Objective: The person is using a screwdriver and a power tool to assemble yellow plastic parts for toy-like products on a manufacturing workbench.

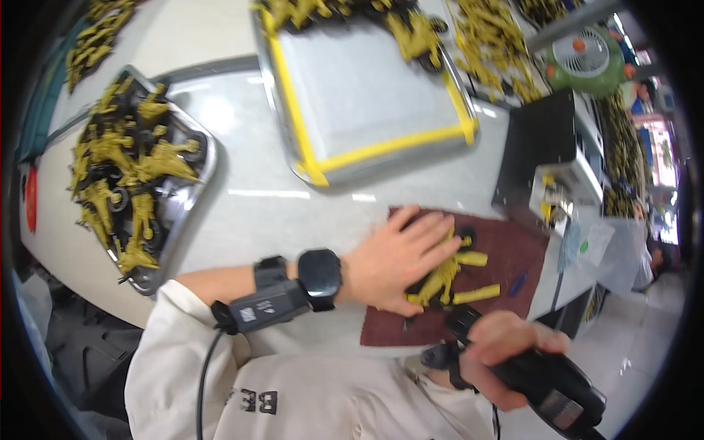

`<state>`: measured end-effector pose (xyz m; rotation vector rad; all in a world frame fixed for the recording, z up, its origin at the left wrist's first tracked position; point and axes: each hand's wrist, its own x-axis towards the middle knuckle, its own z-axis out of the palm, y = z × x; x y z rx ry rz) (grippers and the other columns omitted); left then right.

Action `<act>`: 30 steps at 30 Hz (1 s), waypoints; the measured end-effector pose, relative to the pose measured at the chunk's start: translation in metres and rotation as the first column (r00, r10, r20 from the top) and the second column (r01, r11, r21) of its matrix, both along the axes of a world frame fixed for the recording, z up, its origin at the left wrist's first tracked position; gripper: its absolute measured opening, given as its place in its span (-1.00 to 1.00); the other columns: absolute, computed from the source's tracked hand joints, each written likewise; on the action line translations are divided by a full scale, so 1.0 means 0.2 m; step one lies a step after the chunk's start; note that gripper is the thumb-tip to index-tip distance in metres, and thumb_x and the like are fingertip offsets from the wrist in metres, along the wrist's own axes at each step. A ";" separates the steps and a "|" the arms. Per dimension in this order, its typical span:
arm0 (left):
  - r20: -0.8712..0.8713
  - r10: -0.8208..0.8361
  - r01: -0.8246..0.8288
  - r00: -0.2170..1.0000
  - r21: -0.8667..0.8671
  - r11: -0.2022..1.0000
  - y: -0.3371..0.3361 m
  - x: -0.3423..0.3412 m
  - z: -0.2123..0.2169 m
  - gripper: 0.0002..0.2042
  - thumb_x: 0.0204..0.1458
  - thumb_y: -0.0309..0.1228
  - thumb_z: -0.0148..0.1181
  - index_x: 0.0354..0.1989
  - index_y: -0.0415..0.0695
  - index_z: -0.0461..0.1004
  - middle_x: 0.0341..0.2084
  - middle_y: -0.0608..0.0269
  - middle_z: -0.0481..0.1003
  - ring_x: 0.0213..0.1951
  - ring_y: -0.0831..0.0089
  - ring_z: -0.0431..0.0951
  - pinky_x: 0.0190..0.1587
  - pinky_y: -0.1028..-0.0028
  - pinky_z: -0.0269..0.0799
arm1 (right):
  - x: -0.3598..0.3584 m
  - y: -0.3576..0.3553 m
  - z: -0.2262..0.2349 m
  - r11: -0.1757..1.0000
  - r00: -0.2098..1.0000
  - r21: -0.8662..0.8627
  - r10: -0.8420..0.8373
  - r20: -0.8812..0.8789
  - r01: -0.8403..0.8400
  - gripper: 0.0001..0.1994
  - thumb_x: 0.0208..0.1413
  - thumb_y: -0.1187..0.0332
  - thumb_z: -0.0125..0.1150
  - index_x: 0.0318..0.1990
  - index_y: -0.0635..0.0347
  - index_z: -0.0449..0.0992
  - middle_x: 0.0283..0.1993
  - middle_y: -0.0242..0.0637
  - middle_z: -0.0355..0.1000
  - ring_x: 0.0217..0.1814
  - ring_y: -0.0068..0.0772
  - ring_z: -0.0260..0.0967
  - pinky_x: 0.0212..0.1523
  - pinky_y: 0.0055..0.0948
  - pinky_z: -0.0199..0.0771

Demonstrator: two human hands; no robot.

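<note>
My left hand (396, 260) lies over a yellow and black wheeled toy (444, 282), apparently a small motorcycle, with the thumb on its near side and the fingers across its far side. This holds the toy against a maroon cloth (513, 257) and hides much of it. A black corded electric screwdriver (546, 385) is in my right hand (506, 348), fingers wrapped round its body. The tool's front end is close to the toy's near side; whether its tip touches is too blurred to tell. A small dark blue piece (518, 284) rests on the cloth.
To the left, a metal tray (209, 165) holds several yellow and black toys. Ahead is another tray (323, 172), lined white with yellow tape, with toys along its far side. A black-fronted box (539, 150) stands right, near a green fan (587, 62). More yellow parts (495, 51) lie behind.
</note>
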<state>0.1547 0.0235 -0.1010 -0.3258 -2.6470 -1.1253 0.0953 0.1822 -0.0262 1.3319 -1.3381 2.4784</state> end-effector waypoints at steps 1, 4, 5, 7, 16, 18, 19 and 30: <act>-0.014 0.021 -0.021 1.000 0.010 1.000 0.00 0.02 -0.01 -0.06 -0.46 -0.03 0.37 0.20 -0.19 0.17 0.15 -0.13 0.19 0.18 0.03 0.20 0.19 0.05 -0.02 | 0.00 0.05 0.02 0.997 0.996 -0.007 -0.082 0.040 0.082 -0.30 -0.01 -0.09 0.18 0.06 0.31 0.10 -0.56 -0.30 0.26 -0.72 -0.44 0.17 -0.62 -0.47 0.20; -0.141 -0.037 0.057 0.989 0.137 0.989 0.02 -0.03 0.03 -0.18 -0.46 -0.08 0.35 0.09 -0.15 0.27 0.03 -0.11 0.27 0.09 0.02 0.25 0.14 0.06 0.04 | -0.10 0.23 0.14 0.957 0.952 0.009 -0.289 0.100 0.289 -0.35 0.05 -0.05 0.09 0.09 0.32 0.13 -0.54 -0.34 0.14 -0.63 -0.47 0.10 -0.46 -0.46 0.14; -0.205 -0.021 0.045 0.979 0.112 0.993 0.02 -0.03 0.05 -0.20 -0.46 -0.08 0.35 0.08 -0.16 0.28 0.02 -0.10 0.27 0.08 0.03 0.26 0.14 0.07 0.04 | -0.12 0.22 0.15 0.916 0.899 0.027 -0.399 0.182 0.401 -0.40 0.09 -0.02 0.05 0.09 0.31 0.15 -0.52 -0.35 0.13 -0.60 -0.47 0.08 -0.42 -0.46 0.15; -0.293 0.010 0.004 0.956 0.045 0.999 -0.05 0.04 0.15 -0.23 -0.45 -0.07 0.34 0.05 -0.15 0.31 0.02 -0.09 0.27 0.08 0.05 0.25 0.13 0.09 0.05 | -0.23 0.24 0.09 0.861 0.787 0.078 -0.494 0.370 0.503 -0.52 0.19 0.07 -0.07 0.09 0.27 0.18 -0.51 -0.36 0.13 -0.54 -0.47 0.06 -0.34 -0.45 0.15; -0.389 0.920 -0.778 0.052 -0.593 -0.207 -0.83 0.81 0.23 -0.22 -0.20 -0.26 0.36 0.23 -0.20 0.13 0.23 -0.17 0.04 0.28 -0.10 -0.04 0.22 -0.05 -0.11 | -0.34 0.16 -0.06 0.870 0.769 0.181 -0.491 0.409 0.459 -0.46 0.21 -0.03 -0.14 0.15 0.20 0.09 -0.51 -0.38 0.18 -0.61 -0.55 0.10 -0.47 -0.53 0.11; -0.512 0.768 -0.916 0.386 -0.313 0.252 -0.65 0.51 0.43 -0.23 -0.18 -0.36 0.32 0.26 -0.22 0.08 0.26 -0.23 -0.06 0.30 -0.15 -0.10 0.26 -0.03 -0.15 | -0.32 0.15 -0.07 0.846 0.758 0.195 -0.531 0.378 0.495 -0.46 0.20 -0.04 -0.15 0.15 0.18 0.09 -0.52 -0.39 0.17 -0.62 -0.56 0.10 -0.48 -0.53 0.12; -0.519 0.645 -0.769 0.560 -0.035 0.639 -0.59 0.36 0.48 -0.23 -0.22 -0.35 0.32 0.24 -0.16 0.13 0.26 -0.23 -0.05 0.30 -0.13 -0.08 0.26 0.00 -0.12 | -0.33 0.16 -0.06 0.851 0.754 0.188 -0.523 0.398 0.490 -0.47 0.20 -0.04 -0.15 0.15 0.17 0.09 -0.53 -0.39 0.17 -0.62 -0.56 0.11 -0.50 -0.53 0.12; -0.055 0.434 -0.323 0.899 -0.753 0.573 -0.90 -1.02 0.12 -0.08 -0.26 0.28 0.13 0.28 -0.01 0.09 0.12 -0.25 0.14 0.25 -0.11 0.03 0.23 -0.18 -0.25 | -0.38 0.17 -0.10 0.888 0.775 0.133 -0.451 0.441 0.441 -0.41 0.15 -0.11 -0.10 0.15 0.13 0.03 -0.61 -0.37 0.22 -0.75 -0.52 0.12 -0.70 -0.53 0.11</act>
